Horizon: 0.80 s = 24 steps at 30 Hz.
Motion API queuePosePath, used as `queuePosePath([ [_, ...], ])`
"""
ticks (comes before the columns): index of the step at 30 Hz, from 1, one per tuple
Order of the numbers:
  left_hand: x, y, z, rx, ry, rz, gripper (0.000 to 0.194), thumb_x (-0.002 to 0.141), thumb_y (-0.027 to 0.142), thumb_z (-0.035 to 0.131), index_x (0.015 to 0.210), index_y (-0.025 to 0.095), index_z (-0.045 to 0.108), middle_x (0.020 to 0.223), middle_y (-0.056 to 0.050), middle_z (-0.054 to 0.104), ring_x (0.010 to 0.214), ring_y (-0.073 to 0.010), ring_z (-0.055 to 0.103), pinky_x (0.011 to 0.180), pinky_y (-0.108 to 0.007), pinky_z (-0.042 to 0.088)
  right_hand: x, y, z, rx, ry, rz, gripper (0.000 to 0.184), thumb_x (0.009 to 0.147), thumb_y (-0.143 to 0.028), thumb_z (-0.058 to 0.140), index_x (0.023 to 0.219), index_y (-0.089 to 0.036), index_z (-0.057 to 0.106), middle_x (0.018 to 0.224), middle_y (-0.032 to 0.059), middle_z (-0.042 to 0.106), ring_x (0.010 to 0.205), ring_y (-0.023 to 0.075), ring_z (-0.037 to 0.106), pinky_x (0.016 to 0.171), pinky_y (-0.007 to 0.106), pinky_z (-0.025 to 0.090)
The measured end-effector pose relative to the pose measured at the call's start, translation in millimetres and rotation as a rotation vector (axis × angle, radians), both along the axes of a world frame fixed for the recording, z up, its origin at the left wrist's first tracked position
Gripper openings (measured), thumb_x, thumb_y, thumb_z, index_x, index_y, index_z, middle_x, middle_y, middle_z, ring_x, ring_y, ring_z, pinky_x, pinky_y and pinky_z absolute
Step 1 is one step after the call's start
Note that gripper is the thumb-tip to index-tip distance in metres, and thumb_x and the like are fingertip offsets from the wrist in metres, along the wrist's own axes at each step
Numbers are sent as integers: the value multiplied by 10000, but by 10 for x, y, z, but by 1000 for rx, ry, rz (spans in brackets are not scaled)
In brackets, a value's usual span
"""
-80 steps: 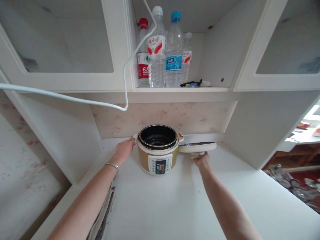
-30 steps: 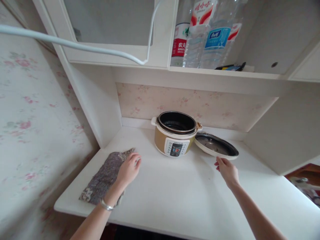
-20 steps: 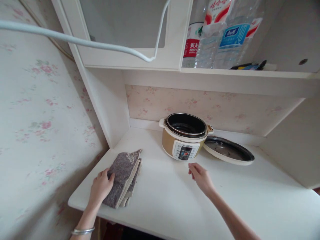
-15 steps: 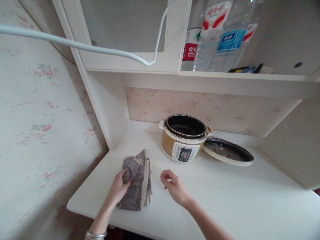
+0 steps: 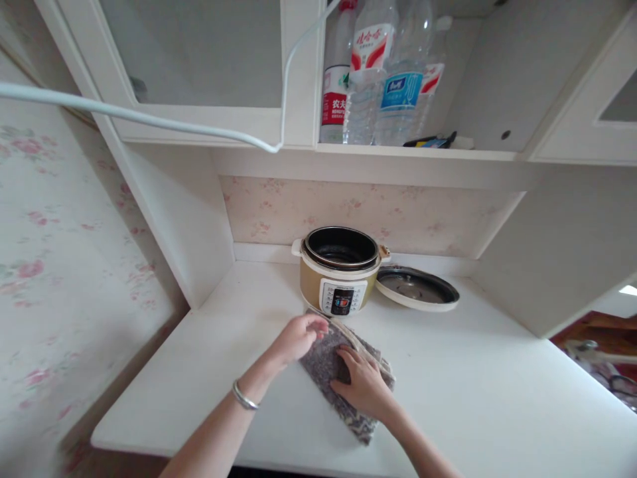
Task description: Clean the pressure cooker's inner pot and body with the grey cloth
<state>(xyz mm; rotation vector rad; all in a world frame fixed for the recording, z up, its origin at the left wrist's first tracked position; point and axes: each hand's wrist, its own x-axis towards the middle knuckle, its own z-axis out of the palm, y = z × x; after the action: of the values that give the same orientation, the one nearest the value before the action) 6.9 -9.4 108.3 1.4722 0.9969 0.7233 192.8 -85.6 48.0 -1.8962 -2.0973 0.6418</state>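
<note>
A folded grey patterned cloth [image 5: 326,362] lies on the white counter [image 5: 472,385] just in front of the gold rice cooker [image 5: 339,279]. My left hand [image 5: 297,337] pinches the cloth's far left corner, fingers closed on it. My right hand [image 5: 363,384] lies flat on top of the cloth, fingers spread and pressing down. The cooker stands open with its dark inner pot showing. Its lid [image 5: 417,289] rests upside down on the counter to the cooker's right.
An open shelf above holds several water bottles [image 5: 378,86] and a small dark object [image 5: 430,141]. A white cable [image 5: 149,116] hangs across the upper cabinet front. Flowered wallpaper covers the left wall; a cabinet side panel [image 5: 562,265] closes the right.
The cloth has moved from the counter's left edge to the middle, in front of the cooker. My right hand came left off the lid and now presses on the cloth.
</note>
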Motion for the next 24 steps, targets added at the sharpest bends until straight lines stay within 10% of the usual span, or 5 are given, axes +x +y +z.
queuePosePath([
  [7,216,1091,948,-5,47,375,230,806,333,552,968,172,579,890,-67,661,549,-115,605,495,-229,461,361,-281,-100,17,-114,-26,555,861,-460,425,1344,-191,468,1441,75,398,1376,279,261,1116,546,92],
  [16,521,1654,978,-53,244,523,246,620,222,781,576,126,559,435,-4,486,410,-109,461,392,-204,285,440,-487,-236,221,-110,-17,548,941,-525,281,1379,-234,435,1448,23,388,1360,229,306,1147,506,44],
  [24,571,1832,1071,-162,99,498,170,740,169,703,875,86,642,793,-94,639,709,-178,615,588,-276,492,482,-506,-215,234,-64,-19,530,939,-531,298,1361,-255,460,1432,5,413,1353,222,322,1155,486,59],
])
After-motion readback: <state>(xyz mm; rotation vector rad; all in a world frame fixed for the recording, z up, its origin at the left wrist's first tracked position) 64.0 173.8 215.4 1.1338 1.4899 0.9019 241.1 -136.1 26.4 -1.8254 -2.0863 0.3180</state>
